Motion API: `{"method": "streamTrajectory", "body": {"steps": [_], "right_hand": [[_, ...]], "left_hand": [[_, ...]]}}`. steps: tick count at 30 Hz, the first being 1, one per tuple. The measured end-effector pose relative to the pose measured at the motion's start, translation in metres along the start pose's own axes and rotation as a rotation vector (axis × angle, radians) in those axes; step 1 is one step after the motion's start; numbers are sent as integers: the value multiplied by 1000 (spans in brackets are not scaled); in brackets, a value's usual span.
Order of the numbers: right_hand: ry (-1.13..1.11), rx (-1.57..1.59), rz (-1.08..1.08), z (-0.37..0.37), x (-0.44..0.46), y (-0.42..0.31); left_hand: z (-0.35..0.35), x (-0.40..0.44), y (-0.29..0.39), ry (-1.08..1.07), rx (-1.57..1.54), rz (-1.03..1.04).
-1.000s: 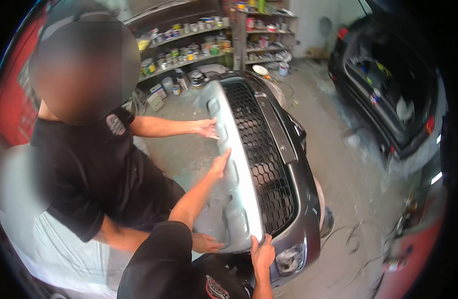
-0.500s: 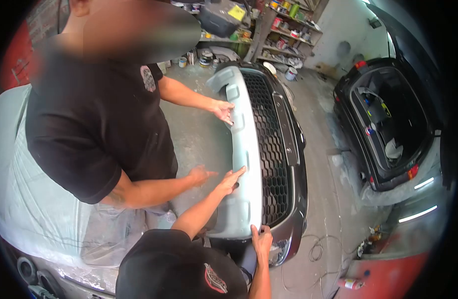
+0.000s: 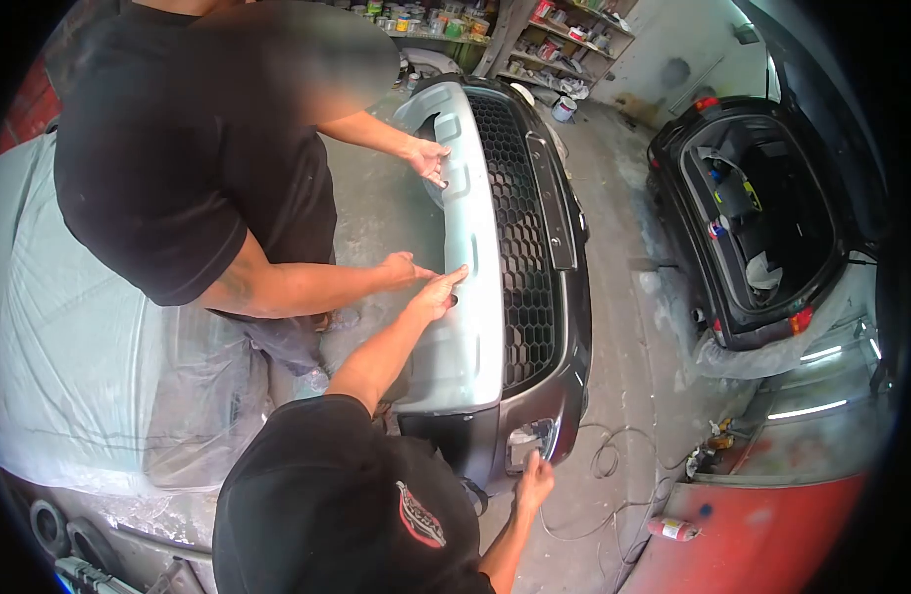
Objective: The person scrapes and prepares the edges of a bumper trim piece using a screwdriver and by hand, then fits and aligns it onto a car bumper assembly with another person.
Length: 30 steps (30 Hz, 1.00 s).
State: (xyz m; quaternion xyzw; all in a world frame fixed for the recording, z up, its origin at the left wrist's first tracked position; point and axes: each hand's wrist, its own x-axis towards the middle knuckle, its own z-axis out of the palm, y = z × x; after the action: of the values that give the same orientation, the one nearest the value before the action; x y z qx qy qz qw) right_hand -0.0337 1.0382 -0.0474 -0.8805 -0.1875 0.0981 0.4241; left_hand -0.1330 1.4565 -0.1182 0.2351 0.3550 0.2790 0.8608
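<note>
A dark car bumper stands on its supports, with a black honeycomb grille and a silver lower trim panel. My left hand grips the inner edge of the silver panel, a finger lying on its face. At the near corner, my right hand has its fingers curled at the bumper's edge beside the fog-light opening. Across from me a co-worker in a black shirt touches the panel's far part with one hand. That person's other hand points close to my left hand.
A black car with its tailgate raised is at the right. Shelves of paint cans line the back. A covered car stands left, tyres below it. A hose and a red panel lie at the lower right.
My right hand has left the silver panel's near corner for the fog-light area. The co-worker's pointing hand has come closer to my left hand. The view has tilted down slightly.
</note>
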Motion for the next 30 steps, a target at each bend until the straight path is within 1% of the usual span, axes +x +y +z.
{"method": "streamTrajectory", "body": {"steps": [2, 3, 6, 8, 12, 15, 17, 20, 23, 26, 27, 30], "right_hand": [[40, -33, 148, -19, -17, 72], [60, -37, 204, -27, -26, 106], [29, -24, 381, -41, -65, 139], [24, 19, 454, -40, -84, 151], [-5, 26, 552, -33, -102, 126], [-51, -5, 510, -25, -96, 97], [-51, 33, 498, -18, -90, 85], [-44, 57, 454, -7, -77, 67], [-27, 60, 377, 1, -59, 49], [-30, 140, 320, 9, -45, 23], [-38, 177, 301, 11, -41, 14], [-132, 179, 254, 14, -39, -7]], "left_hand": [[-5, 3, 0, -81, 4, -24], [-8, 7, -3, -75, -26, -26], [-10, 14, -5, -63, -115, -22], [-5, 9, -3, -55, -177, -14], [-19, 27, -16, -74, -180, -39], [-11, 11, -4, -88, -151, -20], [-9, 5, -1, -96, -143, -7], [-21, 12, -2, -168, -158, -28], [-44, 13, -4, -193, -74, -61], [-60, -14, -4, -33, 64, -57], [-67, -27, -7, -14, 185, 13], [-87, -75, -14, 88, 303, 43]]}}
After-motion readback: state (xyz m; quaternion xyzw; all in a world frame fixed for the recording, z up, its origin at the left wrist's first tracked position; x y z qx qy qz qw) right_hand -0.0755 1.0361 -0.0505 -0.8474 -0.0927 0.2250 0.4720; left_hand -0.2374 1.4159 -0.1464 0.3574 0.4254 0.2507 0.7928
